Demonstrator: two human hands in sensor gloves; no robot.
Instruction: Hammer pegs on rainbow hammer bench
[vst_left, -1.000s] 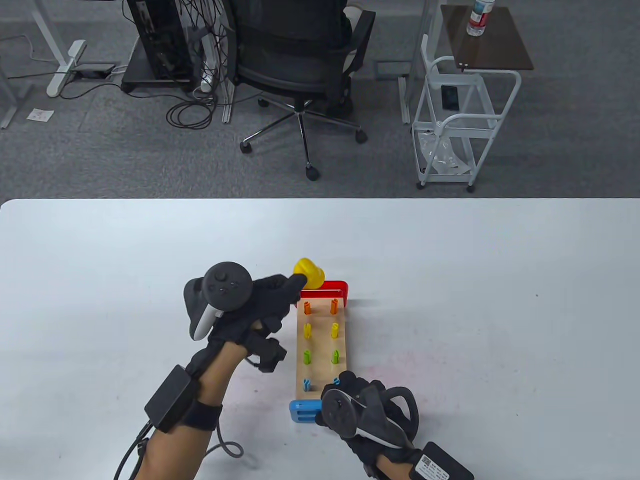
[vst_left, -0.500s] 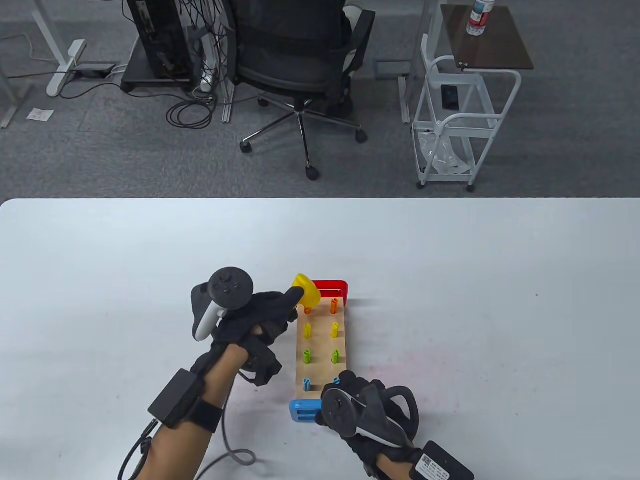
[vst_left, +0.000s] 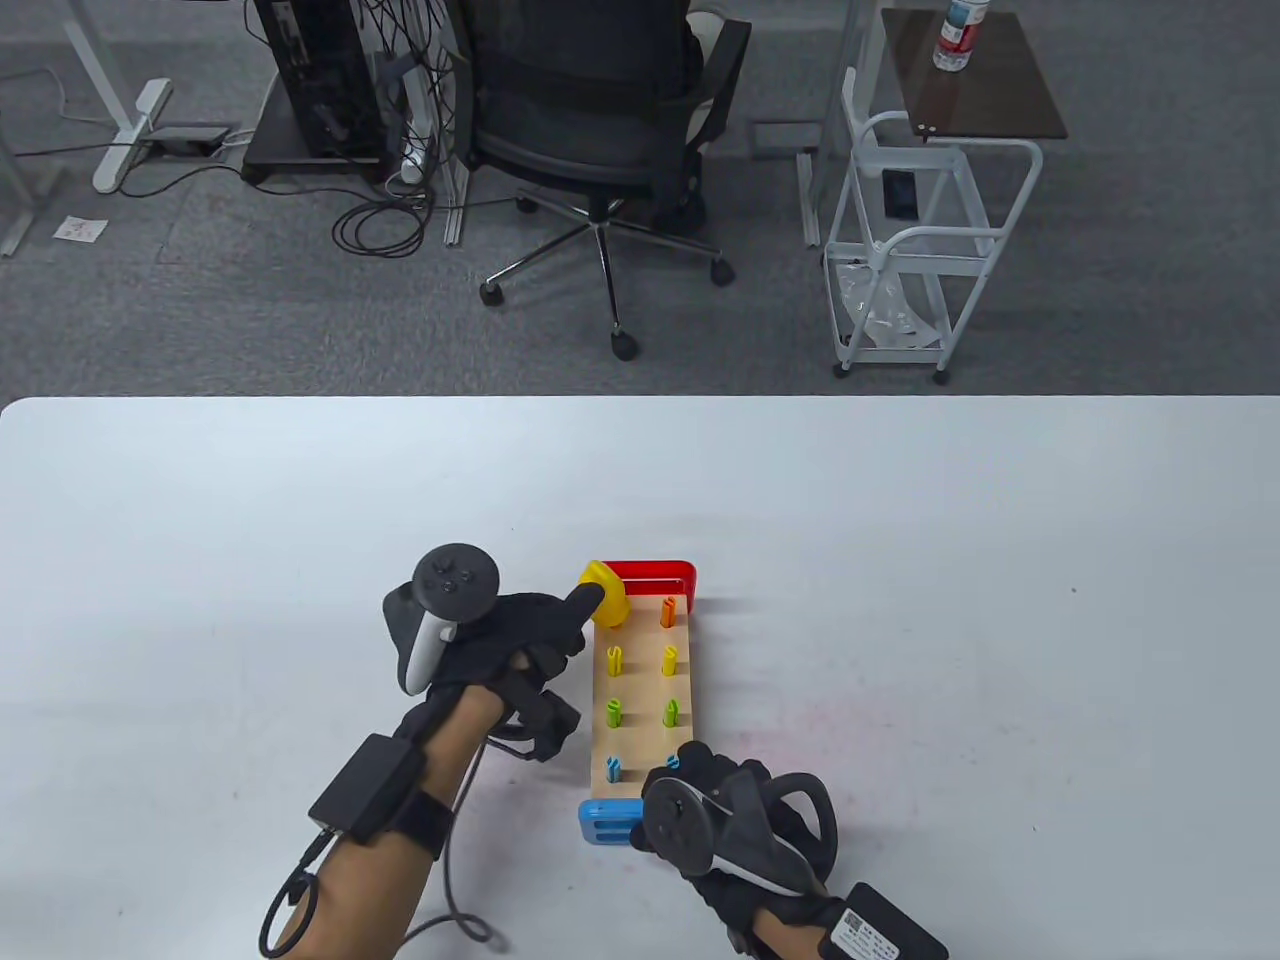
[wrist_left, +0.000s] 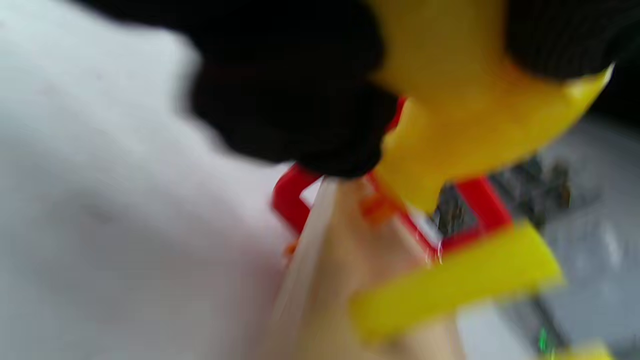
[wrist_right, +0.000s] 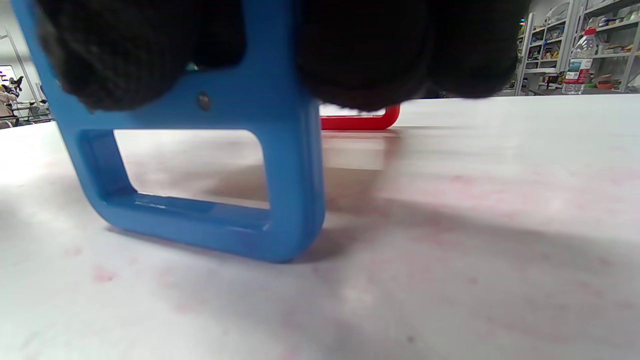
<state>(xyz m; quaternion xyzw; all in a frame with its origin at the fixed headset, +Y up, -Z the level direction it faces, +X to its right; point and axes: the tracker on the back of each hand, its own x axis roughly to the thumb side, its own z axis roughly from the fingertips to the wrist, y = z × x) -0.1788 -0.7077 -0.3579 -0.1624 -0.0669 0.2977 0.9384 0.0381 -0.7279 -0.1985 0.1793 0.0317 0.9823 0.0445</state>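
Your left hand (vst_left: 500, 630) grips the yellow hammer (vst_left: 603, 592), its head down on the left orange peg at the bench's (vst_left: 640, 690) red far end. Your right hand (vst_left: 735, 815) holds the blue near end steady. Next, I judge, lift and strike the right orange peg (vst_left: 668, 612).

Beyond the white table (vst_left: 900, 480), at 12 o'clock, a black office chair (vst_left: 600, 130) stands on grey carpet. At 11 o'clock a black computer tower (vst_left: 315, 80) sits beside tangled cables (vst_left: 385, 215). At 1 o'clock a white wire cart (vst_left: 915, 260) stands beside a brown side table (vst_left: 985, 85) carrying what looks like a water bottle (vst_left: 960, 35).
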